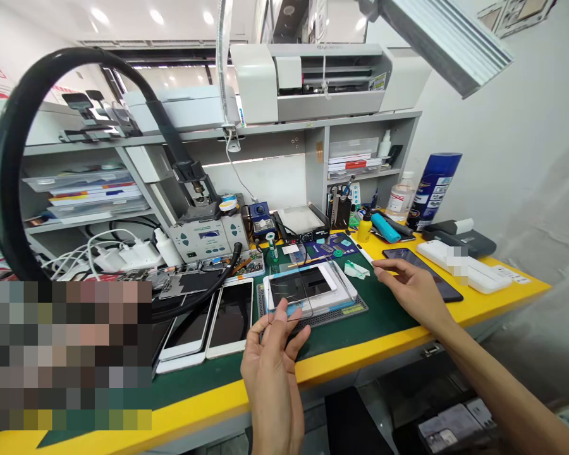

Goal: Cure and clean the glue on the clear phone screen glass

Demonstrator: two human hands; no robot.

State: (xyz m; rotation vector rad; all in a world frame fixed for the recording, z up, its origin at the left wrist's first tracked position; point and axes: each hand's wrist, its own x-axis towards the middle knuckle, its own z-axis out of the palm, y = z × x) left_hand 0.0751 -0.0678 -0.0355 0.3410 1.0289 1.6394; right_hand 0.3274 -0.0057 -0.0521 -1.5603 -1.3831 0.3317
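My left hand [271, 363] is raised over the front of the bench and pinches a thin clear glass sheet [289, 292] by its near edge, holding it above a white phone [299, 287] that lies screen up on a stack of clear plates on a grey mat [355, 308]. My right hand [410, 287] rests low over the green bench mat [379, 316] to the right, fingers stretched out and nothing in them. Its fingertips point toward a small white wipe [357, 270].
Two white phones [208, 322] lie left of the mat. A dark phone [424, 272], a white case [459, 262], a blue spray can [432, 189] and bottles stand at the right. A soldering station [208, 237], a hot plate [301, 222] and shelves line the back. A black ring lamp [14, 158] hangs at left.
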